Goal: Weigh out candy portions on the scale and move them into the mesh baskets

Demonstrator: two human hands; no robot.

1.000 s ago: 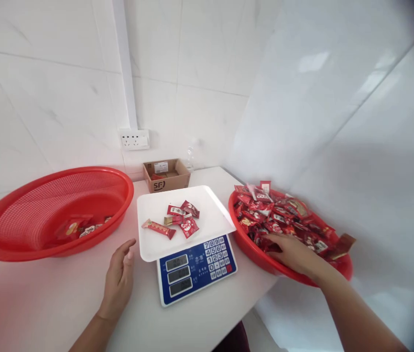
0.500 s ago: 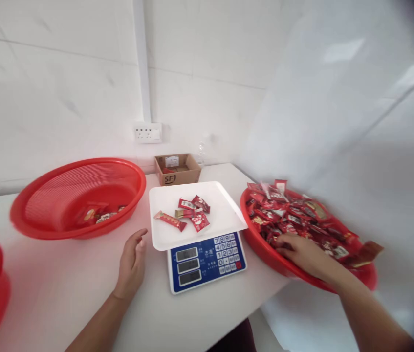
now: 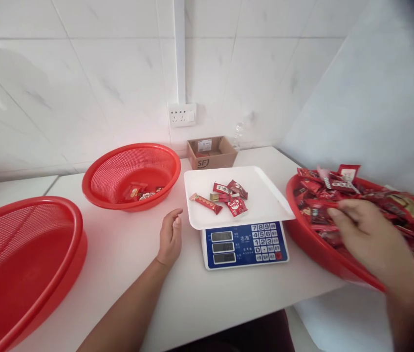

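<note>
On the right, my right hand (image 3: 366, 239) is over the heaped red basket (image 3: 342, 266), thumb and fingers pinched on a small red snack packet (image 3: 320, 211). Other wrapped snacks lie right behind it, so the packet's outline is partly lost. My left hand (image 3: 171, 238) rests on its side on the table, left of the scale, fingers loosely stretched and holding nothing. Between the hands stands a digital scale (image 3: 245, 247) with a white tray (image 3: 265, 210). Several red-wrapped snacks (image 3: 236, 206) and one longer bar (image 3: 206, 203) lie on that tray.
A red mesh basket (image 3: 100, 176) at the back left holds a few packets. Another red basket (image 3: 76, 234) is at the near left. Behind the scale are a small cardboard box (image 3: 212, 159) and a clear bottle (image 3: 238, 134). A wall socket (image 3: 182, 115) is above.
My view has swung to the left. The right hand has risen from among the packets with one pinched in its fingers. My left hand and the snacks on the tray stay put.
</note>
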